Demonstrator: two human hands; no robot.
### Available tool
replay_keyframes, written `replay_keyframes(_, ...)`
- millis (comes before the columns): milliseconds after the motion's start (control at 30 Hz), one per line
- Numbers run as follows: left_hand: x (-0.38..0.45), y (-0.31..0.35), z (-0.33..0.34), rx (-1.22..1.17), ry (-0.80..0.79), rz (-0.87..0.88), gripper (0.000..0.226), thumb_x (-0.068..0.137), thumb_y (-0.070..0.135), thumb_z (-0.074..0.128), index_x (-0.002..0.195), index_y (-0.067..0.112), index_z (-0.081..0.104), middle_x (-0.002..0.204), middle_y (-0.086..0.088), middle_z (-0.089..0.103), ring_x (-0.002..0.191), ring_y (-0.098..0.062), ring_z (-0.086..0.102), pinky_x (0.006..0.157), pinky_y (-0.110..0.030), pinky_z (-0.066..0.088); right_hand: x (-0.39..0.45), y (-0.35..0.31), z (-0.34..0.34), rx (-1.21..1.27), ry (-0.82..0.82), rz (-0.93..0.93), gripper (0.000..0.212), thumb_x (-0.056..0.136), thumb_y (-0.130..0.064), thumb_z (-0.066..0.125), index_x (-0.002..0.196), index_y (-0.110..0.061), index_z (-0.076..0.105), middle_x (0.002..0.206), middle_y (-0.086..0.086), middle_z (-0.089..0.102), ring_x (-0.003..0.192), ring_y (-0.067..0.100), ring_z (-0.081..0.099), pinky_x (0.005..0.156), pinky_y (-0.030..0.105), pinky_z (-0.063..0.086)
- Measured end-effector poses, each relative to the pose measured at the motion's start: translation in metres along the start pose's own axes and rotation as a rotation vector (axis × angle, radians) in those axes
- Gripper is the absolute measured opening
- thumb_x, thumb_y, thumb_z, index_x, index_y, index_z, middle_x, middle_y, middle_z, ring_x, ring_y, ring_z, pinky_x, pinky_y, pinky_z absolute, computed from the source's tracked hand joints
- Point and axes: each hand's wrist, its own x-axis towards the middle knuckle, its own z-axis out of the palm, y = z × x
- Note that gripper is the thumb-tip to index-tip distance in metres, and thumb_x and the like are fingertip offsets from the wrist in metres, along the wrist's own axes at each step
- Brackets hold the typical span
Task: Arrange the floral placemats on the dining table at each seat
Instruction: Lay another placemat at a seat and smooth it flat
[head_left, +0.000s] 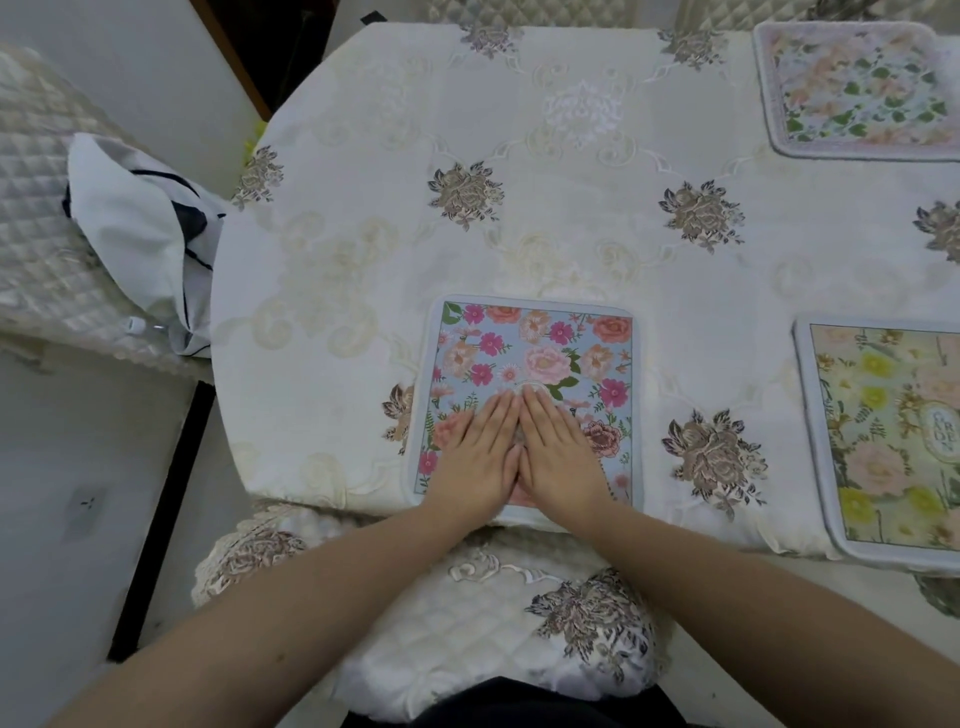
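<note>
Head view looks down on a counter (571, 249) draped in a cream embroidered cloth, with a blue placemat (530, 353) printed in pink and coral flowers lying flat at the near edge, directly ahead of a quilted chair seat (467, 623). Both hands lie palm-down on its lower half, side by side and touching along the index fingers: the left hand (480, 457) and the right hand (558, 457) have their fingers straight and pressed together, holding nothing, only pressing the mat flat.

Judging by its thin profile and rounded stitched border, the mat looks light, soft and flexible, likely to slide easily over the cloth; a pinch at a corner or side edge would lift it, while flat palms suit nudging it.

Its long axis runs away from the person, short edge parallel with the counter edge, and it sits nearly square.

A yellow-flowered placemat (893, 436) lies at the next seat to the right, and a pale pink placemat (857, 88) at the far side. A white bag (140, 234) rests on a chair at left.
</note>
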Motion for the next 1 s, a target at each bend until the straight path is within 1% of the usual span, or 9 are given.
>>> replay_keyframes(100,-0.001,-0.002,0.002,0.021,0.004,-0.016,0.058,0.106,0.038,0.014,0.155,0.008,0.019,0.163,-0.009,0.019,0.152,-0.02,0.013,0.123,-0.037,-0.003,-0.002,-0.001,0.002,0.019,0.025,-0.011,0.061,0.1,-0.033,0.021,0.151,0.0,0.028,0.159,0.015,0.026,0.148,0.027,0.022,0.116,0.044,0.016)
replay_keyframes(200,-0.001,0.0,0.001,0.038,0.01,-0.028,0.058,0.105,0.039,0.019,0.154,0.008,0.02,0.162,-0.01,0.023,0.151,-0.02,0.014,0.123,-0.037,-0.006,-0.003,0.001,0.002,0.004,0.014,-0.023,0.061,0.1,-0.034,0.019,0.152,-0.002,0.023,0.16,0.013,0.021,0.149,0.025,0.017,0.118,0.043,0.014)
replay_keyframes(267,-0.001,-0.001,0.001,0.043,0.007,-0.03,0.061,0.105,0.043,0.018,0.154,0.008,0.02,0.163,-0.01,0.023,0.152,-0.019,0.013,0.123,-0.038,-0.005,-0.006,0.004,0.003,-0.002,0.02,-0.039,0.061,0.1,-0.034,0.019,0.152,-0.003,0.024,0.16,0.013,0.022,0.149,0.024,0.018,0.119,0.041,0.012)
replay_keyframes(367,-0.001,-0.009,0.002,0.064,-0.023,0.006,0.069,0.103,0.054,0.011,0.157,0.011,0.013,0.166,-0.008,0.012,0.154,-0.019,0.006,0.123,-0.041,0.001,-0.01,0.01,0.003,0.006,0.034,-0.083,0.062,0.101,-0.037,0.022,0.153,-0.004,0.023,0.162,0.011,0.019,0.15,0.021,0.014,0.12,0.04,0.01)
replay_keyframes(467,-0.003,-0.021,0.001,0.082,-0.047,0.083,0.078,0.1,0.063,0.011,0.16,0.013,0.009,0.168,-0.006,0.004,0.155,-0.017,-0.002,0.124,-0.041,0.003,-0.015,0.017,0.002,0.008,0.04,-0.132,0.066,0.101,-0.043,0.027,0.155,-0.007,0.018,0.163,0.008,0.014,0.151,0.018,0.009,0.121,0.04,0.011)
replay_keyframes(567,-0.005,-0.031,-0.002,0.093,-0.045,0.127,0.078,0.1,0.063,0.016,0.16,0.014,0.008,0.168,-0.004,0.003,0.155,-0.016,-0.003,0.124,-0.042,0.006,-0.017,0.024,0.001,-0.012,0.025,-0.171,0.07,0.101,-0.049,0.027,0.156,-0.009,0.015,0.164,0.007,0.011,0.152,0.018,0.006,0.122,0.041,0.01)
replay_keyframes(667,-0.006,-0.037,-0.002,0.124,-0.06,0.151,0.078,0.101,0.063,0.018,0.16,0.015,0.002,0.168,-0.003,-0.001,0.154,-0.015,-0.006,0.124,-0.042,0.003,-0.017,0.027,0.002,-0.036,0.001,-0.195,0.075,0.099,-0.057,0.024,0.156,-0.009,0.013,0.164,0.007,0.007,0.152,0.018,0.001,0.122,0.041,0.008)
replay_keyframes(833,-0.007,-0.043,-0.004,0.129,-0.061,0.191,0.078,0.1,0.065,0.017,0.16,0.016,0.006,0.168,-0.001,0.001,0.155,-0.015,-0.003,0.124,-0.042,0.003,-0.017,0.029,0.004,-0.045,0.006,-0.197,0.078,0.099,-0.062,0.021,0.157,-0.011,0.009,0.165,0.005,0.003,0.152,0.016,-0.004,0.123,0.04,0.005)
replay_keyframes(1000,-0.013,-0.059,-0.01,0.132,-0.051,0.262,0.077,0.1,0.063,0.024,0.16,0.017,0.011,0.168,0.0,0.007,0.155,-0.014,0.003,0.125,-0.042,0.008,-0.02,0.035,0.007,-0.034,0.025,-0.213,0.074,0.1,-0.058,0.022,0.157,-0.013,0.01,0.165,0.003,0.005,0.152,0.016,-0.002,0.121,0.042,0.01)
